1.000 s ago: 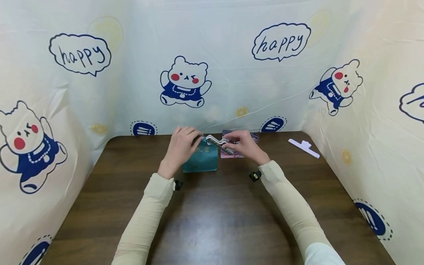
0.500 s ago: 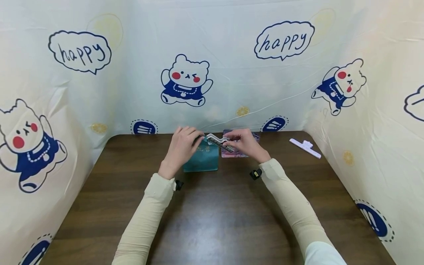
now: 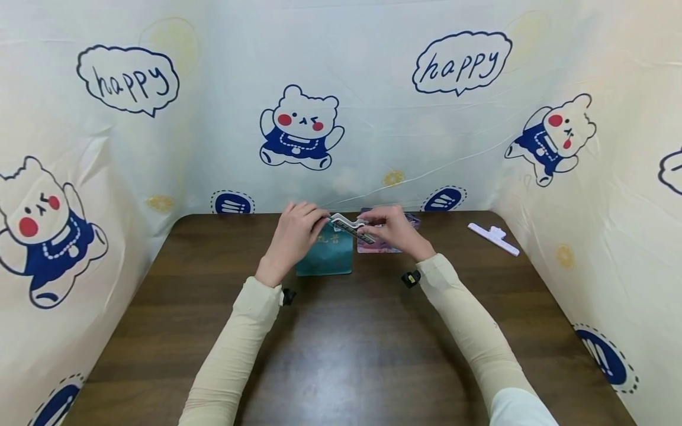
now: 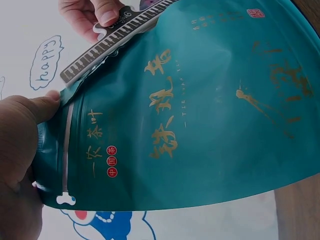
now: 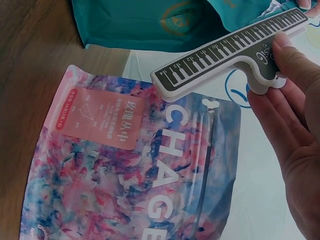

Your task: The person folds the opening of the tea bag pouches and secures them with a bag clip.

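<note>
A teal tea pouch (image 4: 210, 115) with gold lettering stands at the back of the table. My left hand (image 3: 293, 239) pinches its top corner between thumb and fingers, as the left wrist view shows. In my right hand (image 3: 393, 232) is a bag clip (image 5: 225, 52) printed with piano keys, pinched by its handle. The clip slants along the pouch's top edge, its far end right by my left fingertips. In the right wrist view, the clip's near end overlaps a pink and blue patterned pouch (image 5: 105, 175) marked with large white letters.
A lilac clip (image 3: 494, 238) lies at the table's back right. The brown wooden table (image 3: 341, 349) extends toward me. A printed cloth (image 3: 373, 106) with bears hangs behind the table and along both sides.
Both hands keep their holds and nearly the same places, with the clip still at the pouch's top. The head view has shifted slightly.
</note>
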A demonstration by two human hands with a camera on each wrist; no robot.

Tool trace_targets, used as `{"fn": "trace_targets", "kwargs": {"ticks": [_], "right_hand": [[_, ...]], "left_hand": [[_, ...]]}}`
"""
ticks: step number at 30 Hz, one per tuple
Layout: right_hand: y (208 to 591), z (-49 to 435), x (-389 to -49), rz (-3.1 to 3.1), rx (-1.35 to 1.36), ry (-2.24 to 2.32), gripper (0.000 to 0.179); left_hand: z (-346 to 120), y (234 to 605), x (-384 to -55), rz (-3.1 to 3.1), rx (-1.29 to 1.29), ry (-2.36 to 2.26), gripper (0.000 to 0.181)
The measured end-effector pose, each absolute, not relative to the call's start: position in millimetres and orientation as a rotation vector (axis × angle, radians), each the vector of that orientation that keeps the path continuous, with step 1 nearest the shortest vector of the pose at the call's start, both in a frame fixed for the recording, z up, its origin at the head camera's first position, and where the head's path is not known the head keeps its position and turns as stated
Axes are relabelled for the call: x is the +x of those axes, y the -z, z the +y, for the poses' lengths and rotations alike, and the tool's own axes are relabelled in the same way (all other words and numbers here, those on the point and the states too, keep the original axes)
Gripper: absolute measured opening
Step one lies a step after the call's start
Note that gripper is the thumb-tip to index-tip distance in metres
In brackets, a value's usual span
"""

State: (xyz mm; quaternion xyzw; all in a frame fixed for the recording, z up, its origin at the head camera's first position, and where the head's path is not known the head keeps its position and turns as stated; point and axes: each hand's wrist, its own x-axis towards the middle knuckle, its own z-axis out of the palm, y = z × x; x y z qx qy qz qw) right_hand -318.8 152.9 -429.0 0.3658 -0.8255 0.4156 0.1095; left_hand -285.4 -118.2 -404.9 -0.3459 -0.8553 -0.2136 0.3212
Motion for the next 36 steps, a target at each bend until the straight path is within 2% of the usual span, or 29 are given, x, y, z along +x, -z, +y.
{"fn": "trace_targets", "kwargs": {"ticks": [14, 36], "right_hand": [[426, 142, -319, -2.372, 1.172, -1.153, 0.018], [422, 134, -319, -2.341, 1.159, -1.178, 0.022]], "left_hand": [[-120, 405, -289, -2.219, -0.948, 0.707, 0.011], [-117, 406, -289, -2.161, -0.928, 0.743, 0.009]]}}
